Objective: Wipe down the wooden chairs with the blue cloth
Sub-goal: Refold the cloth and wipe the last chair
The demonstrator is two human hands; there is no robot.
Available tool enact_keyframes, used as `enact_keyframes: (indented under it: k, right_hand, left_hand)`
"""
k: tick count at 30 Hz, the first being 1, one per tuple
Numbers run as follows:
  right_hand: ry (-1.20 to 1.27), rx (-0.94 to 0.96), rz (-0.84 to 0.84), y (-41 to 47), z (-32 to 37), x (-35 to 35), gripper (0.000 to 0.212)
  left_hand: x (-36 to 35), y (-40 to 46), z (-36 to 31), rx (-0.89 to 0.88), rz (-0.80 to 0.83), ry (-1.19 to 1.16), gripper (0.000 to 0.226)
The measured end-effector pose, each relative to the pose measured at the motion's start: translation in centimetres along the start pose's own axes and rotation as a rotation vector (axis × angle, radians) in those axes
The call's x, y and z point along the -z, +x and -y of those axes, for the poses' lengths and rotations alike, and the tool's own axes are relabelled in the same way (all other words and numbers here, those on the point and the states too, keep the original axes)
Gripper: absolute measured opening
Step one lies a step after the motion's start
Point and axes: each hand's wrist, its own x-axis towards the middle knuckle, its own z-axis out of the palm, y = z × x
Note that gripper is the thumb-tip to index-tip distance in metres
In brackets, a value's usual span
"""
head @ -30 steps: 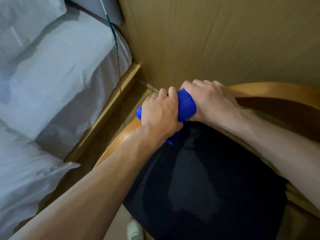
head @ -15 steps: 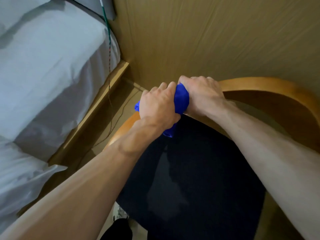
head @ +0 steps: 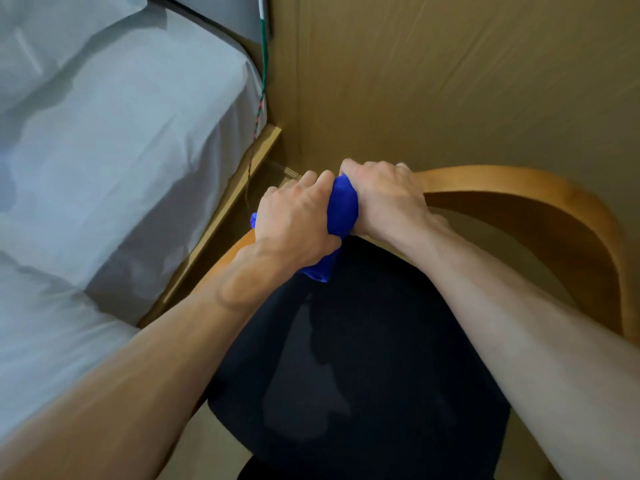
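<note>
A wooden chair point(head: 540, 199) with a curved light-wood back rail and a black seat point(head: 363, 375) stands below me. The blue cloth point(head: 343, 209) is wrapped over the rail at its left bend. My left hand point(head: 294, 223) grips the cloth's left part, fingers curled over it. My right hand point(head: 384, 195) grips the cloth's right part and the rail beneath, knuckles up. Both hands sit side by side, touching. A tail of the cloth point(head: 317, 270) hangs below my left hand. Most of the cloth is hidden under the hands.
A bed with white bedding point(head: 104, 150) on a wooden frame point(head: 221, 223) fills the left side. A tan wooden wall point(head: 450, 81) rises right behind the chair. A striped cord point(head: 263, 81) hangs in the gap between bed and wall.
Both hands have kept their hold on the cloth at the rail's left bend, with little movement along it. The view has shifted slightly; the bed frame sits closer to the hands.
</note>
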Motion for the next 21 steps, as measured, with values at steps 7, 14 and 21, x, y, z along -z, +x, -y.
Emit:
enact_keyframes:
  k: [7,14,21]
  right_hand:
    - [0.032,0.029,-0.115,-0.2,2.0,-1.0,0.037]
    - [0.043,0.049,-0.126,-0.4,1.4,-1.0,0.042]
    - [0.032,0.135,-0.096,-1.4,-1.0,0.0,0.053]
  left_hand:
    - [1.0,-0.6,2.0,0.010,0.034,0.069,0.063]
    - [0.8,-0.4,0.8,0.074,0.035,0.166,0.071]
    - [0.9,0.4,-0.6,0.062,0.083,0.194,0.066]
